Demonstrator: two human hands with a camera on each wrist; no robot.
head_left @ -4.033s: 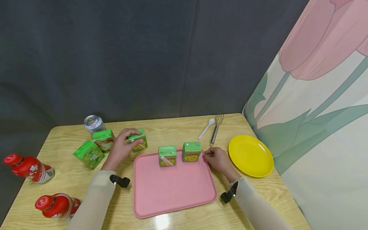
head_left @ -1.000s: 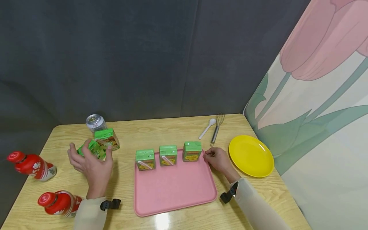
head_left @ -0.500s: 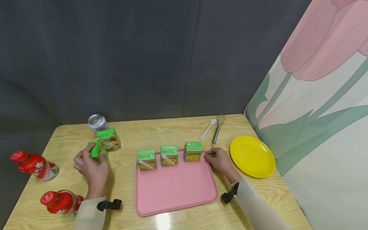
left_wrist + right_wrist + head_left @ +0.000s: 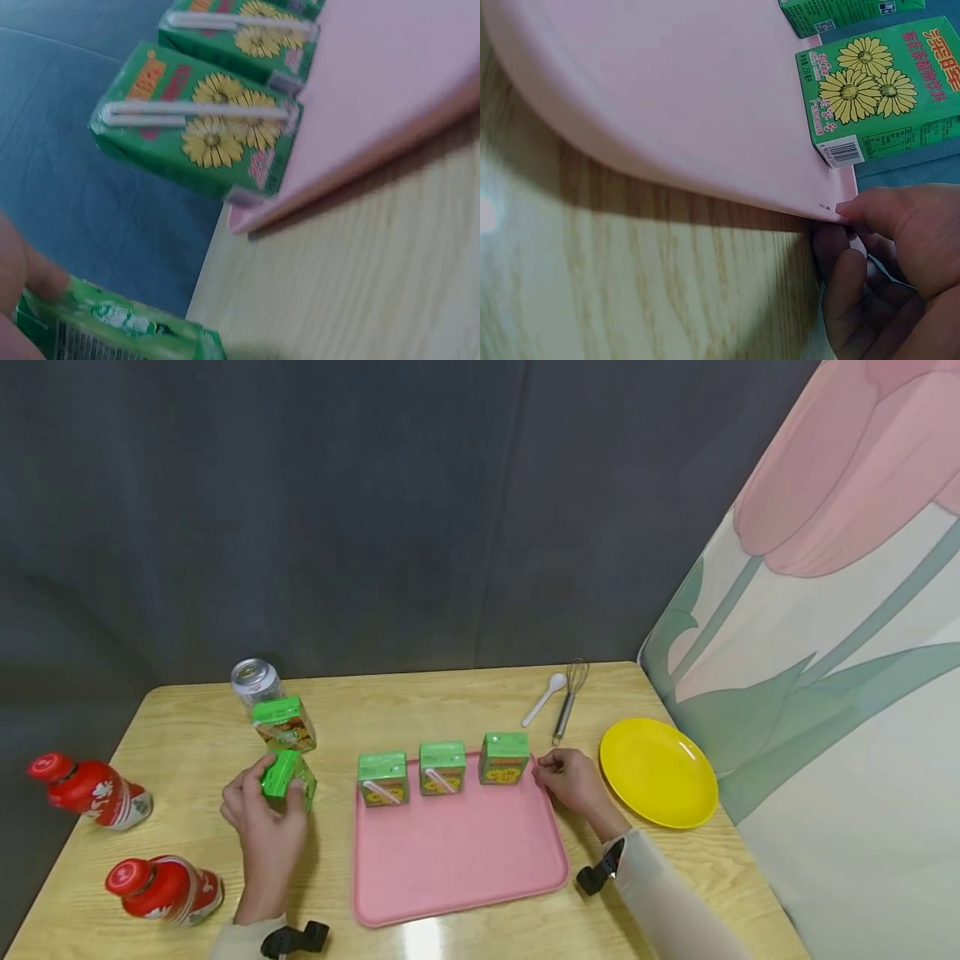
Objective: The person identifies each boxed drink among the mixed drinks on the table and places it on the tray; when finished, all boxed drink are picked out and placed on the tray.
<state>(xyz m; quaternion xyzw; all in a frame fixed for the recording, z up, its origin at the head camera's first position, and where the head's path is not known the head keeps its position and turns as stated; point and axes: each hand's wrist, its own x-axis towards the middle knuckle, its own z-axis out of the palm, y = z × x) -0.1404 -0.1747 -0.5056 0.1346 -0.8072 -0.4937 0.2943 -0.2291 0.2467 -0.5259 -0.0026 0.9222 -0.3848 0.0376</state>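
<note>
My left hand [image 4: 262, 818] grips a green juice carton [image 4: 288, 778] between thumb and fingers, left of the pink tray [image 4: 457, 860]. In the left wrist view part of this carton [image 4: 127, 324] shows at the bottom, fingers at its end. Along the tray's back edge stand three green drink cartons with yellow flowers: a left one [image 4: 382, 779], a middle one [image 4: 442, 768] and a right one [image 4: 504, 758]. White straws cross the fronts of the left and middle ones. My right hand [image 4: 576, 783] pinches the tray's rim near its back right corner; the right wrist view shows the thumb on top.
Behind the left hand a green and brown drink carton [image 4: 283, 724] stands before a silver can [image 4: 256, 682]. Two red bottles, one farther back [image 4: 97, 791] and one nearer [image 4: 165, 889], are at the left. A white spoon [image 4: 543, 700], a whisk [image 4: 568, 702] and a yellow plate [image 4: 658, 772] lie right.
The left hand has set a flowered carton at the tray's back left, then gone left, gripped another green carton and brought it forward and right. The right hand stays at the rim.
</note>
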